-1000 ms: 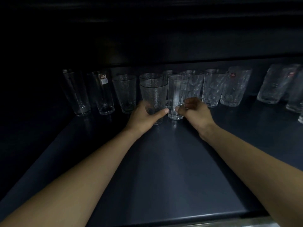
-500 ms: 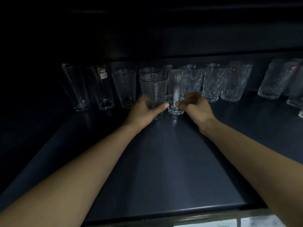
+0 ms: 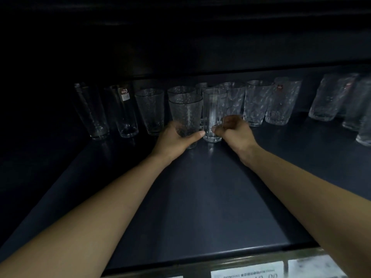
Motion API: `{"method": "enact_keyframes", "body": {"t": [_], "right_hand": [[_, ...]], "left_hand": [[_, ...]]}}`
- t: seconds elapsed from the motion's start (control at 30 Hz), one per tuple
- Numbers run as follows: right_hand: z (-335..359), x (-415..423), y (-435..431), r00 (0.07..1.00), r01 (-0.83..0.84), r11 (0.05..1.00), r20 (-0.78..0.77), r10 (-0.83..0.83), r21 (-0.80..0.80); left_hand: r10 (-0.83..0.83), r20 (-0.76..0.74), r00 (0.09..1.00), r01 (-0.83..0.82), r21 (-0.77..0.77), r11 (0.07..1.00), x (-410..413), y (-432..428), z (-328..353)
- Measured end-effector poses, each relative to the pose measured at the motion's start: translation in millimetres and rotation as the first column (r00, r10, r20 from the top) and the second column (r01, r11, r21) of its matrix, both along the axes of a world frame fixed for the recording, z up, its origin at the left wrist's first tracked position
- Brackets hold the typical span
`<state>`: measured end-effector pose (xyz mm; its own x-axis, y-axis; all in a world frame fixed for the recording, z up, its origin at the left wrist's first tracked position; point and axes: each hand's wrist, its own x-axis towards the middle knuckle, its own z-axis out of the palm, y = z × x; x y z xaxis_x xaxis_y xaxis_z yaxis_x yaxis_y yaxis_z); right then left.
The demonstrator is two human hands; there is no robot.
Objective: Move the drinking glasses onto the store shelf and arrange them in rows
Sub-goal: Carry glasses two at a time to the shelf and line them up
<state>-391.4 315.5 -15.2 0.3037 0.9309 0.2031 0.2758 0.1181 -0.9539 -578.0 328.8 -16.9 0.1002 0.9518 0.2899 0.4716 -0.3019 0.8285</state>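
Left hand (image 3: 176,139) grips dimpled glass (image 3: 185,115), just left of plain glass (image 3: 213,109). Right hand (image 3: 233,132) pinches plain glass near base. Both upright on shelf (image 3: 200,197); row (image 3: 259,105) behind plain glass.

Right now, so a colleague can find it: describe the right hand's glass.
On the dark shelf, find the back row of clear glasses. Mid-row, just in front, the right hand grips a tall straight-sided clear glass; unlike the dimpled glass beside it, it has plain vertical facets.
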Motion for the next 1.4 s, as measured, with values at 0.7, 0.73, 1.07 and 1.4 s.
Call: {"method": "enact_keyframes", "body": {"t": [0.7,0.73,1.07,1.4], "right_hand": [[47,82,-246,0.999,-0.037,0.998,-0.012,0.037,-0.052],[50,91,-267,0.999,-0.01,1.0,-0.046,0.009,-0.028],[49,219,-427,0.906,0.394,0.918,-0.184,-0.381,0.04],[52,392,-502,0.877,0.457,0.889,-0.17,-0.449,0.013]], "left_hand": [[-0.206,0.297,0.932,0.299,-0.312,0.902,56,-206,66],[-0.228,0.317,0.921,0.324,-0.296,0.899,66,-219,69],[-0.421,0.363,0.831,0.515,-0.216,0.83,229,-315,75],[-0.398,0.384,0.833,0.501,-0.22,0.837,411,-371,70]]}}
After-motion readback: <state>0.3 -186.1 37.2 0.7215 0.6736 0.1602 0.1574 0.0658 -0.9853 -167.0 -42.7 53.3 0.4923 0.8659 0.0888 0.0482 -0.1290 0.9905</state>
